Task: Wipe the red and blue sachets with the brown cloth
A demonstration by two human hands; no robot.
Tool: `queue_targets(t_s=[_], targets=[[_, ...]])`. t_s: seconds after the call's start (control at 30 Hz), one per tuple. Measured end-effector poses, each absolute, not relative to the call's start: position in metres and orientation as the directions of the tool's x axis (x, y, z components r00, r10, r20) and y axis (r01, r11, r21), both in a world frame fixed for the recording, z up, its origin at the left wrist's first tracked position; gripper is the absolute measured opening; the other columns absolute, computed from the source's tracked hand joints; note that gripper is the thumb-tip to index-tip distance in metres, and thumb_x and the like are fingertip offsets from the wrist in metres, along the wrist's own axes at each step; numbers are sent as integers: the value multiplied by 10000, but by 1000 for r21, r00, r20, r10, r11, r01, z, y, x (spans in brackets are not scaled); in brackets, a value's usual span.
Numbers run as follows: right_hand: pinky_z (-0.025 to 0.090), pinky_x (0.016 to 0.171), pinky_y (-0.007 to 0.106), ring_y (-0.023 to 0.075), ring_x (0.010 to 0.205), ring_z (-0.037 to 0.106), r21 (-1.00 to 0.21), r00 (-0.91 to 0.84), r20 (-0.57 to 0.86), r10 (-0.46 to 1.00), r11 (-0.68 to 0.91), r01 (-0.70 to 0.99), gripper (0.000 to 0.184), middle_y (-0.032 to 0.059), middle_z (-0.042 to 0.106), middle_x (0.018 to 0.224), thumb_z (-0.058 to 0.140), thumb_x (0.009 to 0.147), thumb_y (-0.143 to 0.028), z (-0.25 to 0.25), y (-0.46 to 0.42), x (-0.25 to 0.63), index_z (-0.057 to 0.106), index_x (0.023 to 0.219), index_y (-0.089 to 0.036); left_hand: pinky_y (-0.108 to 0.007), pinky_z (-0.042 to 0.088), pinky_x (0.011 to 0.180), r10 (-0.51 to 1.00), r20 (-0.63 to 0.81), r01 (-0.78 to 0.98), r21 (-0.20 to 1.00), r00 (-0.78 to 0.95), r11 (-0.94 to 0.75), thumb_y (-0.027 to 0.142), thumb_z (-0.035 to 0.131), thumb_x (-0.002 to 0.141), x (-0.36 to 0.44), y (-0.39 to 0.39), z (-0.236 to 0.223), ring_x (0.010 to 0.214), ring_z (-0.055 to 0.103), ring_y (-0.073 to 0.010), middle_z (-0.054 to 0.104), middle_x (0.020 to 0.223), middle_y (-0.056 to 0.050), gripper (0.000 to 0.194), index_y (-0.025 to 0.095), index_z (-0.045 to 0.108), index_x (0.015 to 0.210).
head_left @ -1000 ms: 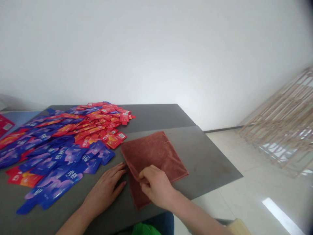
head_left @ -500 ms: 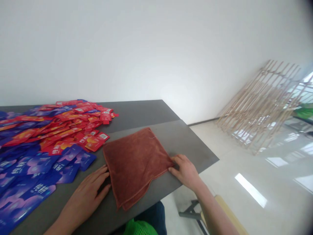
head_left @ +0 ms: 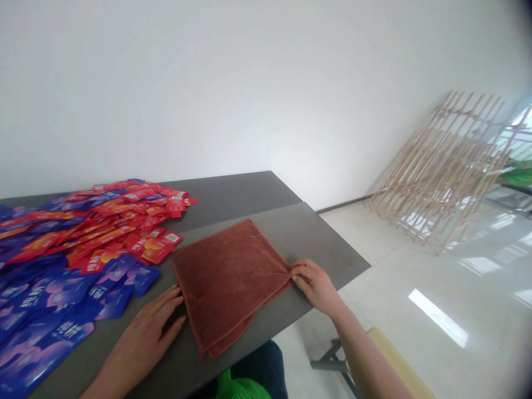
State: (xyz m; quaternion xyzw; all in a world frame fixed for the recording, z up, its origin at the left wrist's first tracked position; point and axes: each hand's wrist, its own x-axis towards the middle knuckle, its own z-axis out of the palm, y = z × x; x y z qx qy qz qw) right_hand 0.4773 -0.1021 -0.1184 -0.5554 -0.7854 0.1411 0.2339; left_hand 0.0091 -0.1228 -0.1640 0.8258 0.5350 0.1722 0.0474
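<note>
A folded reddish-brown cloth (head_left: pixel 230 277) lies on the dark grey table (head_left: pixel 328 244), with a pale loose thread near its far edge. Its near corner shows more than one layer, slightly out of line. My right hand (head_left: pixel 315 284) pinches the cloth's right corner between thumb and fingers, and creases run inward from there. Along the left edge rests my left hand (head_left: pixel 152 332), fingers stretched out and thumb apart, its fingertips at the cloth's border.
Heaped red packets (head_left: pixel 124 216) and blue packets (head_left: pixel 62 299) cover the table's left side. A white wall stands behind. Wooden racks (head_left: pixel 444 172) lean at the far right. Below the table's right edge is a yellowish stool or bench (head_left: pixel 399 366).
My right hand has closed on the cloth's right corner and pulled it a little, creasing the fabric. My left hand stays at the left edge. The view has shifted slightly.
</note>
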Motion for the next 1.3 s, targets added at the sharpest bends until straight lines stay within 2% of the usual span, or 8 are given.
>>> queue_targets(t_s=[0.17, 0.23, 0.33, 0.43, 0.53, 0.73, 1.0, 1.3], targets=[[502, 885, 351, 252, 1044, 629, -287, 50, 168, 984, 0, 958, 235, 100, 685, 1039, 464, 997, -172, -106, -109, 479, 691, 958, -217, -522, 473, 1178, 895, 234, 866, 250, 380, -433, 560, 546, 972, 7, -120, -165, 1399, 568, -316, 632, 1496, -56, 472, 281, 686, 1326], [499, 917, 374, 260, 1071, 613, -331, -30, 240, 970, 111, 937, 209, 112, 683, 1093, 475, 1013, -216, -100, -117, 465, 683, 1033, -212, -528, 474, 1176, 898, 231, 870, 247, 376, -427, 567, 536, 977, 7, -120, -164, 1394, 573, -317, 631, 1496, -63, 480, 278, 681, 1332], [465, 1028, 386, 238, 1158, 581, -430, -395, 315, 863, 500, 752, 213, 93, 667, 1243, 545, 1017, -294, -95, -137, 426, 654, 1188, -227, -531, 473, 1176, 899, 232, 870, 250, 371, -424, 577, 523, 983, 7, -120, -163, 1394, 573, -317, 631, 1495, -73, 488, 271, 681, 1330], [433, 1080, 408, 245, 1225, 545, -455, -605, 325, 727, 681, 574, 443, 85, 635, 1341, 655, 973, -417, -102, -157, 382, 580, 1364, -222, -540, 474, 1172, 898, 230, 867, 255, 374, -427, 586, 518, 982, 8, -120, -162, 1392, 574, -320, 633, 1493, -78, 494, 266, 690, 1317], [423, 1077, 417, 252, 1201, 540, -421, -672, 319, 668, 735, 531, 555, 77, 656, 1284, 731, 910, -506, -116, -169, 352, 583, 1354, -208, -543, 473, 1171, 901, 227, 869, 259, 370, -422, 601, 514, 978, 10, -120, -161, 1396, 570, -322, 630, 1496, -85, 511, 265, 690, 1320], [390, 1026, 441, 224, 1026, 544, -285, -703, 341, 625, 781, 556, 289, 20, 677, 995, 681, 956, -524, -127, -175, 333, 670, 1028, -245, -544, 453, 1188, 905, 222, 865, 279, 363, -416, 619, 512, 973, 11, -121, -161, 1413, 551, -324, 620, 1505, -86, 536, 262, 683, 1334], [400, 813, 386, 204, 891, 519, -163, -732, 369, 573, 815, 556, 199, 16, 633, 845, 628, 1003, -323, -129, -168, 317, 620, 839, -210, -548, 443, 1196, 901, 220, 861, 281, 373, -425, 597, 513, 984, 11, -120, -164, 1433, 529, -319, 605, 1521, -90, 530, 257, 664, 1362], [477, 881, 262, 141, 942, 624, -616, -589, 391, 707, 676, 403, 150, 5, 716, 971, 563, 1046, -314, -119, -178, 303, 658, 992, -211, -526, 459, 1187, 908, 234, 863, 299, 348, -407, 569, 527, 965, 10, -122, -166, 1408, 557, -327, 612, 1513, -110, 536, 234, 682, 1354]])
